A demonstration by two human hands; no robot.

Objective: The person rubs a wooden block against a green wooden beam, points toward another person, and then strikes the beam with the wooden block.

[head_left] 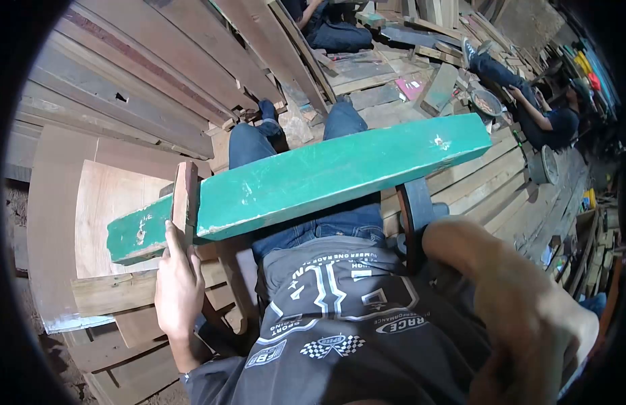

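A long green-painted wooden beam (pixel 313 179) lies across my lap, its paint chipped near both ends. Over its left part stands a short narrow wood strip (pixel 185 196) with a reddish-brown face. My left hand (pixel 178 290) is closed around the lower end of this strip, with the index finger stretched along it. My right hand (pixel 529 337) is raised close to the camera at the lower right, bent back from the elbow. It is apart from the beam, and its fingers are blurred and partly out of frame.
Tall boards (pixel 144 61) lean at the upper left. Plywood sheets (pixel 117 202) stand to my left. One person (pixel 559 121) sits at the right near a bucket (pixel 486 103); another person (pixel 336 34) sits at the top. Wood scraps (pixel 441 50) cover the floor beyond.
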